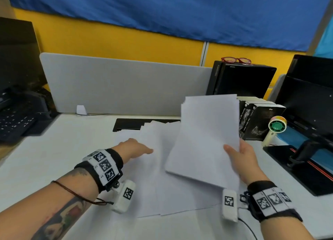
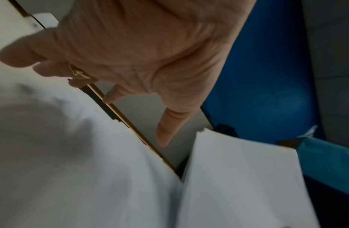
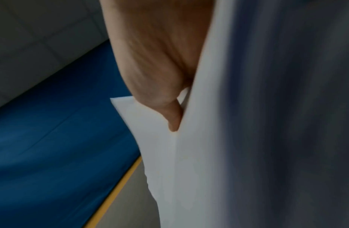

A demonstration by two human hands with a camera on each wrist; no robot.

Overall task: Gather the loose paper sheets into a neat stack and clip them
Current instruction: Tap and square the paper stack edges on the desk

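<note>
My right hand grips a bundle of white sheets by its right edge, thumb on top, and holds it tilted above the desk. In the right wrist view the thumb presses on the bundle. Several loose white sheets lie fanned on the white desk beneath. My left hand reaches over their left part with fingers spread and straight; the left wrist view shows the fingers above the loose sheets, beside the held bundle. No clip is visible.
A black tray-like object lies behind the sheets before a grey divider. Black boxes, a small hand fan and a monitor stand crowd the right. A keyboard sits far left.
</note>
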